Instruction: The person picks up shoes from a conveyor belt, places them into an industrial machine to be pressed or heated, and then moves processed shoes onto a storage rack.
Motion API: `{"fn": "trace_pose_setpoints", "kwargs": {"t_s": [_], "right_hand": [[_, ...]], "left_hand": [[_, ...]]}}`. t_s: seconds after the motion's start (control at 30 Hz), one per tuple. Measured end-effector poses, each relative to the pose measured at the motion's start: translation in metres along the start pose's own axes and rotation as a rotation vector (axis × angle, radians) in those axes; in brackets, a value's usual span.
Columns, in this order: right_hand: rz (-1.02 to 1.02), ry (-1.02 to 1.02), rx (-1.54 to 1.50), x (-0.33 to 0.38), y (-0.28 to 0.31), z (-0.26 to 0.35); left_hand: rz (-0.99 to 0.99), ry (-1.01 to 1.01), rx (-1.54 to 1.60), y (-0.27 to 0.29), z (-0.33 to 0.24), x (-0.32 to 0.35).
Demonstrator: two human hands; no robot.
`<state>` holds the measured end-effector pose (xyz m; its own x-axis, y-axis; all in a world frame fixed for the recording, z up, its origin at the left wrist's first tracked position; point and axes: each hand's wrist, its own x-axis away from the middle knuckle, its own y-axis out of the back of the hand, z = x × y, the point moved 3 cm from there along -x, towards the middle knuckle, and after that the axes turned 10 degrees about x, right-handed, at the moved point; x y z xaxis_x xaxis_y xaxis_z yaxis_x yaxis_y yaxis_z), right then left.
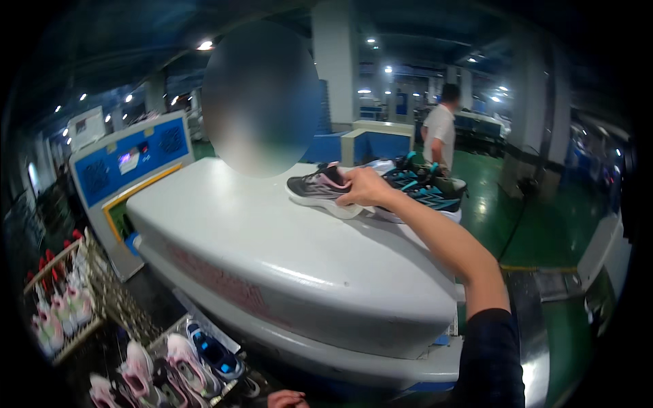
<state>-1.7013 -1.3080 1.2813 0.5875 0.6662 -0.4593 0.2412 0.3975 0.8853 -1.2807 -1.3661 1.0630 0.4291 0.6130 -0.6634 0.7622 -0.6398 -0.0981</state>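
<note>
My right hand (367, 188) reaches far out over the rounded white machine top (224, 211). Its thumb and fingers are closed around the heel end of a dark grey sneaker (316, 185) with pink lining and a thick white sole. The toe points left, and the sole is at or just above the surface. Right behind my wrist stand several black sneakers (435, 196) with teal trim. Only a bit of my left hand (287, 399) shows at the lower edge, near a rack of shoes; most of its fingers are cut off.
At the lower left, a rack carries pink-and-white sneakers (187, 364) and a navy shoe (218, 350). Farther left is another shoe rack (64, 306). A blue control panel (132, 160) stands beyond it. A person in white (441, 132) is on the green floor (486, 194).
</note>
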Motion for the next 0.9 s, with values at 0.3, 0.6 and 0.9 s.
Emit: {"fn": "trace_pose_setpoints", "kwargs": {"t_s": [0.3,0.6,0.9], "right_hand": [[0.348,0.409,-0.426,0.153,0.108,0.170],[0.571,0.700,-0.500,0.193,0.109,0.239],[0.651,0.820,-0.656,0.195,0.094,0.258]], "left_hand": [[-0.351,0.344,1.100,-0.018,-0.047,-0.078],[-0.089,0.405,1.406,-0.001,-0.047,-0.069],[-0.093,0.433,1.543,0.018,-0.041,-0.035]]}}
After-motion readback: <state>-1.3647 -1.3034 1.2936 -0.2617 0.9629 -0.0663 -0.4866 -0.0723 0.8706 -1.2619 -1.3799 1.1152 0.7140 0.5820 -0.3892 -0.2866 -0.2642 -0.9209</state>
